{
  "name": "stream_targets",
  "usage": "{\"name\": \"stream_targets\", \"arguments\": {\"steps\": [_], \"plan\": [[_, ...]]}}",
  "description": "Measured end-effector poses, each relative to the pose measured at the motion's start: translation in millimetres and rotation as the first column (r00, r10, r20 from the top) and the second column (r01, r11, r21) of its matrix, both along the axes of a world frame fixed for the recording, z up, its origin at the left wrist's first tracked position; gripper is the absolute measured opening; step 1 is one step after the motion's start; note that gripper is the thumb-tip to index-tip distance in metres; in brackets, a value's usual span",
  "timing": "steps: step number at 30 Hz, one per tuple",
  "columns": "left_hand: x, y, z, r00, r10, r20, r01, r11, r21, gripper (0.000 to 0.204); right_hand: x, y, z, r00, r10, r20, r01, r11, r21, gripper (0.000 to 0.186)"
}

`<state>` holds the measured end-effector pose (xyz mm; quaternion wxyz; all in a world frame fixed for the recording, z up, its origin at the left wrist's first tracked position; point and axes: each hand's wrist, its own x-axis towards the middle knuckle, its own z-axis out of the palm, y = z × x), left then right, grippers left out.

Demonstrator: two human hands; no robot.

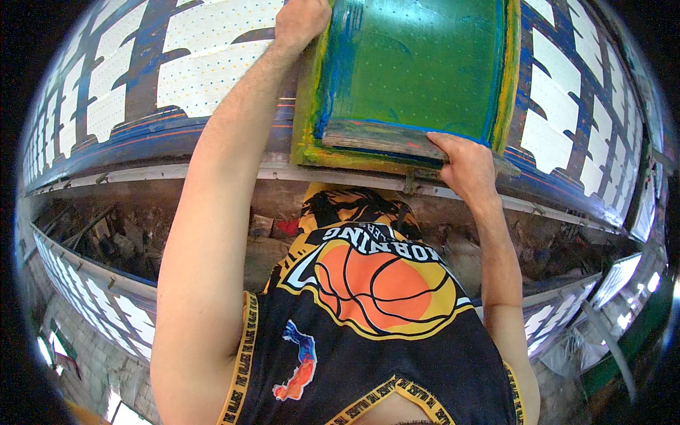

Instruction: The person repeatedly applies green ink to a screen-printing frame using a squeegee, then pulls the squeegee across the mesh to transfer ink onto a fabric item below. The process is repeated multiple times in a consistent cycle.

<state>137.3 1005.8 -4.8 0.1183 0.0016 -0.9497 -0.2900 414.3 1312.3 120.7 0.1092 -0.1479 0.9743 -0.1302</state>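
A printing screen with green mesh and a paint-stained yellow and blue frame lies flat on a long table. My left hand grips the frame's far left corner, arm stretched out. My right hand is closed on a long wooden squeegee resting across the near end of the mesh, close to the frame's front edge. Blue ink edges the mesh around the squeegee.
The long print table carries rows of white fabric pieces with blue printed shapes, running left and right. A metal rail lines its near edge. Under it lies dark clutter. Another row of white panels runs lower left.
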Motion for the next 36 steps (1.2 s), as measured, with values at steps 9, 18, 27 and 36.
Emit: {"name": "stream_targets", "arguments": {"steps": [9, 18, 27, 36], "plan": [[-3, 1, 1, 0.997, -0.011, -0.072, 0.013, 1.0, 0.025, 0.042, 13, 4, -44, 0.993, 0.073, -0.088, -0.061, 0.99, 0.128, 0.064], [-2, -9, 6, 0.996, -0.017, 0.088, 0.006, 0.991, 0.133, 0.048, -108, 4, -53, 0.968, 0.054, -0.245, -0.017, 0.988, 0.152, 0.05], [0, -8, 10, 0.991, 0.063, 0.118, -0.072, 0.995, 0.075, 0.045, -360, 25, -38, 0.975, -0.043, -0.216, 0.103, 0.956, 0.274, 0.035], [6, -4, 13, 0.99, 0.1, 0.101, -0.098, 0.995, -0.026, 0.04, -550, 82, -37, 0.958, 0.221, -0.183, -0.143, 0.92, 0.364, 0.033]]}}
